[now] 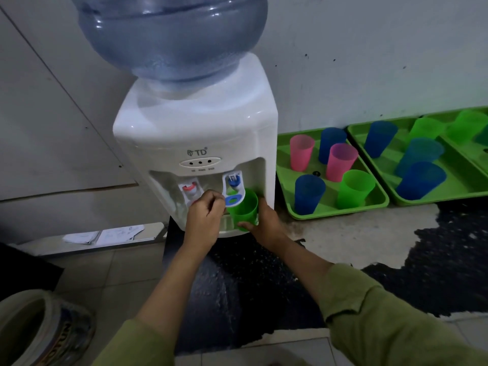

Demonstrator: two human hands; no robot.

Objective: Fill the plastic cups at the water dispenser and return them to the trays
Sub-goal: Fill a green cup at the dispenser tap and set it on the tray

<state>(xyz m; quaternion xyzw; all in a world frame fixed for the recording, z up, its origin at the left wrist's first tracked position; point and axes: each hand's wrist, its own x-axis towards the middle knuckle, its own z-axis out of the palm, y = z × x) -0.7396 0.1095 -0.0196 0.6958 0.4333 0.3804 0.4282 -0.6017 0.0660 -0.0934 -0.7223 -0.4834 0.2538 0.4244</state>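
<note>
Mid-fill, I judge: right fingers [245, 225] grip the green cup [244, 207] under the blue tap [233, 180], left fingers [216, 199] curled on its lever [233, 201]; tray cups [340, 162] maybe unfilled.

Glossy white plastic on the dispenser [195, 122] — the cups [301, 153] are translucent plastic, the trays [380, 204] smooth plastic, my sleeves [396, 326] matt cloth.

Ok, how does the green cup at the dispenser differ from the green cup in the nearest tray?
The dispenser cup is under the blue tap; the tray cup stands upright in the tray. The right hand grips the dispenser cup; nothing touches the tray cup. Both are translucent green and the same shape.
</note>
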